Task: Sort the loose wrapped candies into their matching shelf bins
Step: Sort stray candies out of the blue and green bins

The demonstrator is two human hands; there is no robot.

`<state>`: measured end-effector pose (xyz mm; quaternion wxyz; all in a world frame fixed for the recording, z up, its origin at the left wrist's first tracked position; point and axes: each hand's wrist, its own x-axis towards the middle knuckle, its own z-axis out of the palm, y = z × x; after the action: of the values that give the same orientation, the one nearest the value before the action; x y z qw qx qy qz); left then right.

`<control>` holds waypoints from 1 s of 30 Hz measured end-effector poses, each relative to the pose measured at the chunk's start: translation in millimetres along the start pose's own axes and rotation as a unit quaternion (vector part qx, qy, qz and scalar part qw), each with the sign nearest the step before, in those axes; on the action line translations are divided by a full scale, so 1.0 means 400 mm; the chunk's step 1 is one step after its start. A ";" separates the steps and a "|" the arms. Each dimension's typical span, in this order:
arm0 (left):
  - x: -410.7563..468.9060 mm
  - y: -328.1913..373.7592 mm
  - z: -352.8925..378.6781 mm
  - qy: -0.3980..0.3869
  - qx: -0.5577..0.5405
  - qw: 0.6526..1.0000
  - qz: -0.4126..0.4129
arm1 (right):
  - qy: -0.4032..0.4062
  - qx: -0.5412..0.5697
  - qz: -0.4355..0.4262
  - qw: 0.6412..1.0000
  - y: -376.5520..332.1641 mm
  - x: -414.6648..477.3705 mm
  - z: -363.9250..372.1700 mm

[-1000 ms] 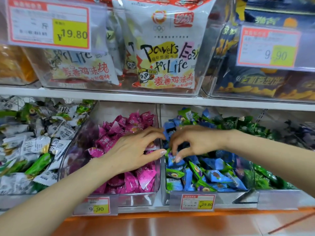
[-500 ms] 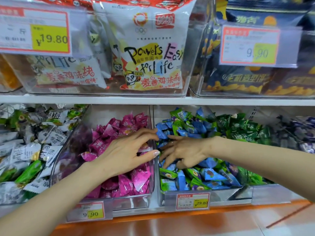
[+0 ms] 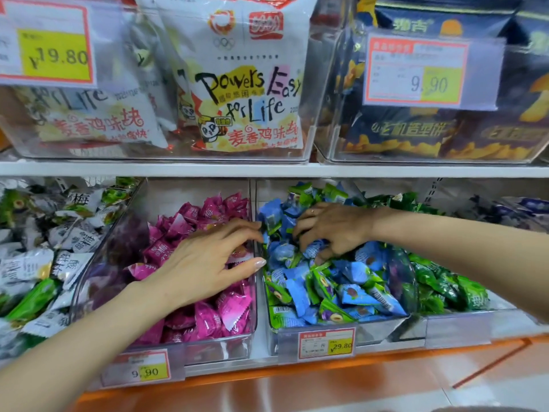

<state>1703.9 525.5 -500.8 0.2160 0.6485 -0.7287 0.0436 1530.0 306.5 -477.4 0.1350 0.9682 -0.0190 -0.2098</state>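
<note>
**Crinkly foil candies, pinch the twisted ends**

Blue and green wrapped candies (image 3: 350, 281) sit heaped in the clear middle bin (image 3: 386, 331) on the lower shelf (image 3: 267, 169), with the pink candies (image 3: 219, 316) in the bin (image 3: 208, 349) just left of it. My right hand (image 3: 332, 230) is down in the blue-green pile, fingers curled into the wrappers; I can't tell if it's actually pinching one. My left hand (image 3: 208, 263) lies spread and empty over the pink ones, fingertips at the divider wall.

Handling-wise I'd guess these are light, small and slick, the plastic film slides and crackles, so a palm scoop would probably spill them. Best bet looks like pinching a crimped wrapper end between thumb and forefinger. They seem tough enough, no crushing worries. Strays buried deep may need digging.
</note>
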 end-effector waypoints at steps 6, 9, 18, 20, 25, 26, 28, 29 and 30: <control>-0.002 -0.001 0.002 -0.008 -0.006 1.000 0.001 | 0.069 0.057 0.041 0.995 0.006 0.004 0.006; -0.002 0.000 0.003 -0.007 -0.015 1.000 -0.002 | 0.091 0.118 0.069 0.987 -0.010 0.006 0.004; 0.004 0.004 0.004 -0.022 -0.024 0.999 -0.008 | -0.087 0.180 0.075 0.977 -0.186 -0.007 -0.020; 0.006 0.005 0.004 -0.022 -0.025 0.999 -0.012 | -0.079 0.120 0.094 0.985 -0.216 0.022 0.002; 0.005 0.010 -0.003 -0.028 -0.009 0.999 -0.017 | -0.041 0.124 0.106 0.986 -0.181 0.053 0.001; 0.004 0.010 -0.004 -0.027 -0.005 0.999 -0.017 | -0.028 0.115 0.108 0.987 -0.168 0.053 0.003; 0.003 0.009 -0.004 -0.029 -0.002 0.999 -0.020 | -0.002 0.106 0.109 0.988 -0.143 0.051 0.010; 0.002 0.008 -0.004 -0.029 -0.003 0.999 -0.019 | 0.013 0.105 0.108 0.988 -0.132 0.049 0.014; 0.002 0.007 -0.004 -0.027 -0.005 0.999 -0.018 | 0.028 0.106 0.107 0.988 -0.122 0.047 0.017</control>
<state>1701.5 525.9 -498.6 0.2005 0.6615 -0.7224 0.0186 1543.5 350.1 -504.0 0.0543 0.9748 -0.1410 -0.1639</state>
